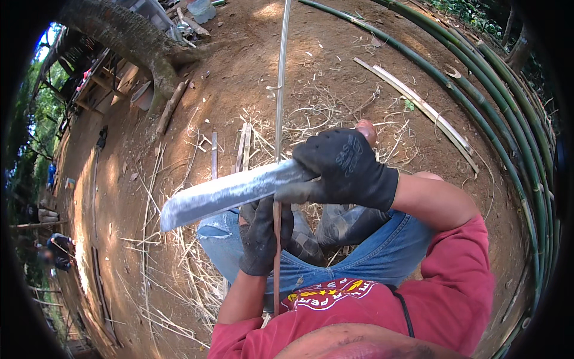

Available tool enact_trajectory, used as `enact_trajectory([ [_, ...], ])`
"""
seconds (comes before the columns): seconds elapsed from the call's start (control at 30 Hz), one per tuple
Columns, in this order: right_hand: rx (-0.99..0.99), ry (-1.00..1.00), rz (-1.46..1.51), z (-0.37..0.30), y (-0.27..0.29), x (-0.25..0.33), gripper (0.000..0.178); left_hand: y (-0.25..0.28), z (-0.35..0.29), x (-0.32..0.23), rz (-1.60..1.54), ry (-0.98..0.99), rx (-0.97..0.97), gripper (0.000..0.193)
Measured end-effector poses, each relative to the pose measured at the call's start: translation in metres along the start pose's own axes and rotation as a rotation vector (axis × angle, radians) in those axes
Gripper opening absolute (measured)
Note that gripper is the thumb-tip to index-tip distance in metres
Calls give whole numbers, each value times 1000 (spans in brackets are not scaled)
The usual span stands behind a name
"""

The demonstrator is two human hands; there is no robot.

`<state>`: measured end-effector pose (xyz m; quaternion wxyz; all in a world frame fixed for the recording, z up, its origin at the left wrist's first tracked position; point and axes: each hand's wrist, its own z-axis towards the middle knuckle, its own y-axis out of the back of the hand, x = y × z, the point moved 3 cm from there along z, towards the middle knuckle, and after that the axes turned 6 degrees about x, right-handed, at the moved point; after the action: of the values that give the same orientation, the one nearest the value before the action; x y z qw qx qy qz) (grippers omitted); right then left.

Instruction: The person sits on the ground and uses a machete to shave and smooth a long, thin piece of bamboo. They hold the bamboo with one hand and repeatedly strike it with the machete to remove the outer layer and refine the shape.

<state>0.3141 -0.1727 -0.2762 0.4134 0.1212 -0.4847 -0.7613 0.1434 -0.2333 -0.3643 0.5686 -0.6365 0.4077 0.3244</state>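
Note:
In a black glove, my right hand (347, 167) is closed round the handle end of a machete (224, 192). The broad silver blade points left and lies across a long, thin bamboo strip (280, 90). Below the blade my left hand (260, 239), gloved in black too, is closed round that strip. The strip runs from the top of the view down between my legs toward my shirt. A small curl of shaving (274, 90) hangs on its upper part. The blade hides part of the left hand's fingers, and the machete's handle is mostly covered by the right glove.
Bamboo shavings (317, 116) litter the brown dirt ground around my legs. Long green bamboo poles (508, 113) lie along the right, beside a split pale bamboo piece (418, 105). A tree trunk (128, 39) and a bucket (142, 96) stand at far left. Another person (60, 251) is at the left edge.

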Motion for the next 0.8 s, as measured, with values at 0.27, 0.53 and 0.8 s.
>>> enact_trajectory([
  [0.27,-158,110,-136,16,7,-9,63,-8,-9,-17,-102,-37,214,35],
  [0.53,-237,-15,-313,34,39,-63,49,-6,-22,-27,-160,-19,264,40],
  [0.8,60,-979,-531,35,98,-269,76,7,-61,7,-81,185,289,38],
])
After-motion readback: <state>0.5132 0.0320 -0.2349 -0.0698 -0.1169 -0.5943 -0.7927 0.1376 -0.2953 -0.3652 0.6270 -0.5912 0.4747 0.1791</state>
